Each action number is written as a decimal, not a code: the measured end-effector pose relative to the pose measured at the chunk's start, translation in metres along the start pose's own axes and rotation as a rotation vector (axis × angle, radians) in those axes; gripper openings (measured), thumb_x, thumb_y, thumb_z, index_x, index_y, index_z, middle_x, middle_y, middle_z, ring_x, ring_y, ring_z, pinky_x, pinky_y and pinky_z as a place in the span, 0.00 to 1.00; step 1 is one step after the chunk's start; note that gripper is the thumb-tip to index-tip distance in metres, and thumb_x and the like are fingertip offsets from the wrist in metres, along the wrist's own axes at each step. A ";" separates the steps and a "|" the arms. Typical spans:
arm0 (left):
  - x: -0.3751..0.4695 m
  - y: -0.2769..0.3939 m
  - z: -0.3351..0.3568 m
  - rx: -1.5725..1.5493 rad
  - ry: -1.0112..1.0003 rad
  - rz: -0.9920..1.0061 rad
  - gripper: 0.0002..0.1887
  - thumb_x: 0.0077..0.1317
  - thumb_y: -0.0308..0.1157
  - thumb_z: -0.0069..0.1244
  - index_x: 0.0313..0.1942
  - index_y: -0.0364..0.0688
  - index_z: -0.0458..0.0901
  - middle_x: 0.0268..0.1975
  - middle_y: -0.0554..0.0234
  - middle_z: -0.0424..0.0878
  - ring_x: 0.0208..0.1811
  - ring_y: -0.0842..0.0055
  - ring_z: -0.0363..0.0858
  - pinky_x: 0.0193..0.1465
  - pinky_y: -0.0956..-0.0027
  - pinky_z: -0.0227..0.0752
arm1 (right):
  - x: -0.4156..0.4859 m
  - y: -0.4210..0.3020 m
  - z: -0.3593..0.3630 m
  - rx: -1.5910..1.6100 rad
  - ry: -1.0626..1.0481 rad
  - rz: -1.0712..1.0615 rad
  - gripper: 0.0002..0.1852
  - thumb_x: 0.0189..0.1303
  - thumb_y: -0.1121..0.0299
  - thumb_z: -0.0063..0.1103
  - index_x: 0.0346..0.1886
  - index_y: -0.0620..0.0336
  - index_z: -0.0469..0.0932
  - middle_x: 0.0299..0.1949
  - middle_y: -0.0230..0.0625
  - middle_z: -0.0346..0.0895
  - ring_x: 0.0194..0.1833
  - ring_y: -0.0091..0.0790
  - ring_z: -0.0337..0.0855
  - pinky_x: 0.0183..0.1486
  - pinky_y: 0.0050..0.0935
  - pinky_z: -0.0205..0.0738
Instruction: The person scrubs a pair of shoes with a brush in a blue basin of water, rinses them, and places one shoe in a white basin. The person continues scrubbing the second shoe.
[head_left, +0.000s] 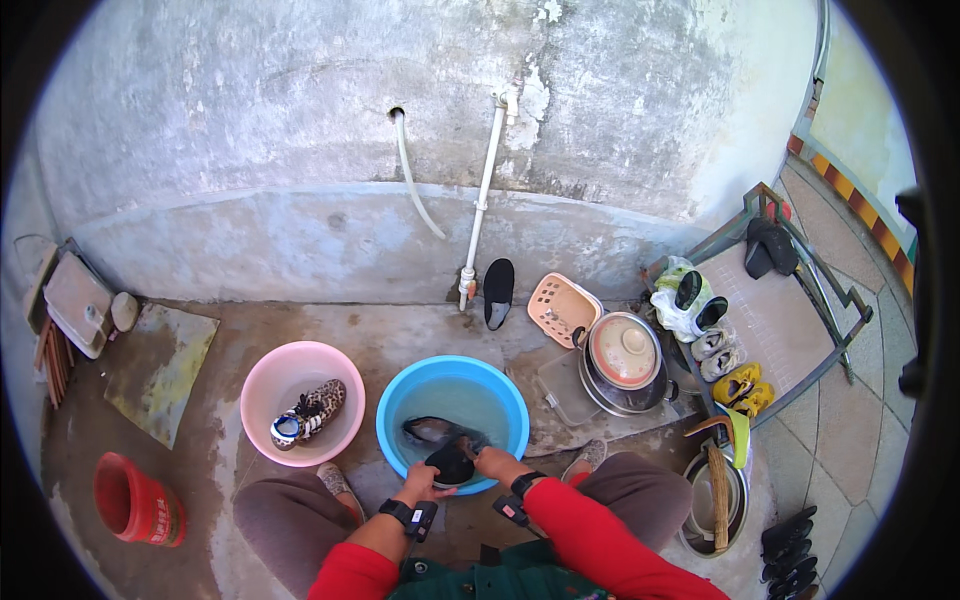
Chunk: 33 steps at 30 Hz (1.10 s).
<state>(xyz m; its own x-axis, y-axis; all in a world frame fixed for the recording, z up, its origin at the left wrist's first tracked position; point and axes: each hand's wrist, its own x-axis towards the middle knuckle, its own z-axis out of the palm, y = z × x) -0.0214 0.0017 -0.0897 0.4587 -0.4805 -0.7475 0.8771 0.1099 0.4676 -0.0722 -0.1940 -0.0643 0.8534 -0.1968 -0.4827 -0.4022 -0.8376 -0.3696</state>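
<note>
A blue plastic basin (453, 367) of water stands on the ground before me. My left hand (424, 480) grips the near end of a black shoe (453, 465) at the basin's near rim. My right hand (495, 463) is at the same shoe's right side; whether its fingers hold the shoe or something small against it, I cannot tell. A second dark shoe (431, 429) lies in the water just beyond. Left of this basin, a pink basin (259, 375) contains a leopard-print shoe (321, 405) with black laces. One black slip-on shoe (499, 289) leans at the wall's foot.
A red bucket (127, 499) stands at the left. Right of the blue basin are an orange plastic basket (547, 300), a lidded pot (624, 351) and a metal rack (780, 322) bearing several shoes. A metal bowl (697, 502) sits by my right knee. A white pipe (484, 187) runs down the wall.
</note>
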 end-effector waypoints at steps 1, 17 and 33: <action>0.000 0.001 -0.001 0.001 0.024 -0.006 0.24 0.62 0.16 0.38 0.57 0.45 0.60 0.58 0.46 0.65 0.55 0.45 0.71 0.45 0.34 0.77 | -0.001 0.004 -0.006 -0.011 -0.090 0.021 0.18 0.64 0.59 0.48 0.40 0.63 0.83 0.34 0.49 0.83 0.36 0.49 0.84 0.41 0.46 0.76; -0.001 0.003 -0.001 0.030 0.069 -0.005 0.24 0.61 0.18 0.39 0.58 0.44 0.61 0.57 0.47 0.65 0.55 0.47 0.71 0.42 0.37 0.80 | -0.002 0.009 0.000 0.066 -0.113 0.011 0.14 0.59 0.63 0.52 0.33 0.64 0.84 0.34 0.52 0.83 0.38 0.51 0.85 0.42 0.45 0.78; -0.032 0.013 0.014 0.126 0.087 -0.007 0.29 0.60 0.17 0.40 0.63 0.44 0.59 0.60 0.51 0.63 0.56 0.51 0.70 0.42 0.40 0.81 | -0.023 -0.007 -0.031 0.172 -0.259 0.011 0.17 0.63 0.59 0.48 0.34 0.63 0.83 0.32 0.54 0.82 0.35 0.54 0.83 0.40 0.47 0.75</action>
<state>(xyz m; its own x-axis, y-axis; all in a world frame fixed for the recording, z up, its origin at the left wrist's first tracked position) -0.0267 0.0062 -0.0529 0.4684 -0.4031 -0.7862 0.8577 -0.0061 0.5141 -0.0789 -0.1992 -0.0263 0.7448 -0.0504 -0.6654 -0.4801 -0.7331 -0.4818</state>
